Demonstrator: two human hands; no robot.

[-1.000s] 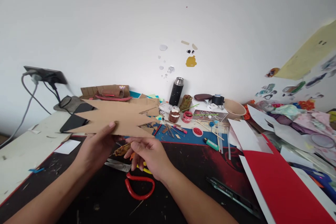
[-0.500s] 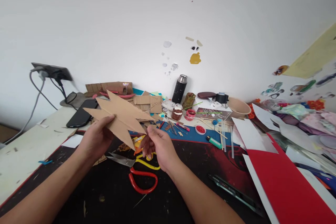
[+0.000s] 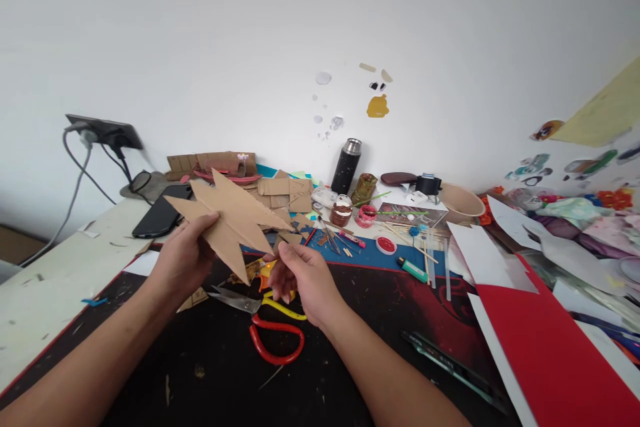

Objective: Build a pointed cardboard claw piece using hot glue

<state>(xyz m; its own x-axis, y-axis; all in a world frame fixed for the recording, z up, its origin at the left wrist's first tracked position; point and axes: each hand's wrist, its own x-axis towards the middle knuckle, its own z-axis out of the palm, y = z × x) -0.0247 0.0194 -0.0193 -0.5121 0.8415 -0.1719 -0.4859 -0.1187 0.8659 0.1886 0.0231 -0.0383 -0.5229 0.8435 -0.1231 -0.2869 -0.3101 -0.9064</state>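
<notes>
A spiky piece of brown cardboard (image 3: 235, 213), cut into several long points with a crease along its middle, is raised above the desk. My left hand (image 3: 187, 250) grips its left side, thumb on top and fingers underneath. At its lower right point, my right hand (image 3: 305, 280) is closed with thumb and forefinger pinched at the tip; the other fingers are curled. Below the cardboard lie large scissors (image 3: 277, 340) with one red and one yellow handle, blades parted, on the black mat (image 3: 225, 387).
A utility knife (image 3: 450, 367) lies on the mat at right, beside red card (image 3: 545, 347). Farther back are a black flask (image 3: 346, 170), paint jars (image 3: 341, 211), a green lighter (image 3: 413, 269), sticks and cardboard scraps. A phone (image 3: 160, 213) lies at left.
The view has shifted slightly, so the background sits a little farther right. The cardboard has tilted slightly in my hands; both hands keep their grip.
</notes>
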